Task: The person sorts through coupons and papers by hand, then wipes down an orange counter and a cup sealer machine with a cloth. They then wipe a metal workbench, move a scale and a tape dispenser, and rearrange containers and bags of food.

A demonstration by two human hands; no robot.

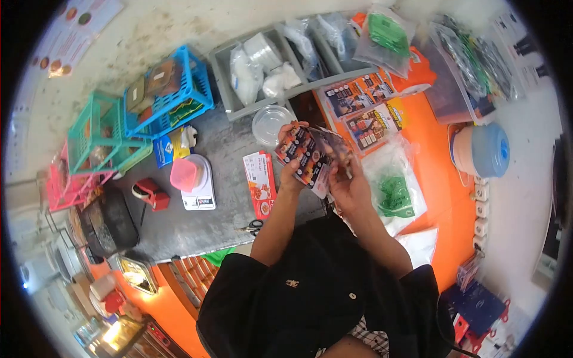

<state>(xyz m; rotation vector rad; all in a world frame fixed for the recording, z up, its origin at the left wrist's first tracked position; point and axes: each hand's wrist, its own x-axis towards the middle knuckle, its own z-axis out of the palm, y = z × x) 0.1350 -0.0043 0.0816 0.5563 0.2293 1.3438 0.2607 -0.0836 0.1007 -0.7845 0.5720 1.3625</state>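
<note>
Black cloth shirt [322, 268], soft and matte, spreads closest to us, bearing a small gold-coloured emblem [292, 283] and a round pale button [352, 296]. At the far left we see a pink latticed plastic basket [68, 194], then a turquoise plastic basket [110, 143] with open walls and a bright blue slotted plastic basket [197, 83]. On the smooth, scuffed dark grey tabletop [230, 149] sit a blocky red tape dispenser [154, 196] and a flat white scale [198, 201] carrying a translucent pink plastic tub [186, 174]. Further right we find a rigid grey divided tray [256, 108], a flat red-and-white printed card piece [258, 179], black-handled scissors [256, 225] and a clear round plastic container [268, 126].

Near the tabletop's right end, our left hand [290, 174] is closed on the left side of a glossy black-and-orange printed packet [305, 156], thumb across its face. Our right hand [351, 188] has its fingers curled onto the packet's right side. The packet is raised and tilted between both hands, in front of the shirt.

To the right, on the smooth orange surface [436, 179], we see a thin, crinkled whitish plastic bag with a green patch [397, 200], and beyond it a rounded translucent blue plastic bottle [492, 149].
</note>
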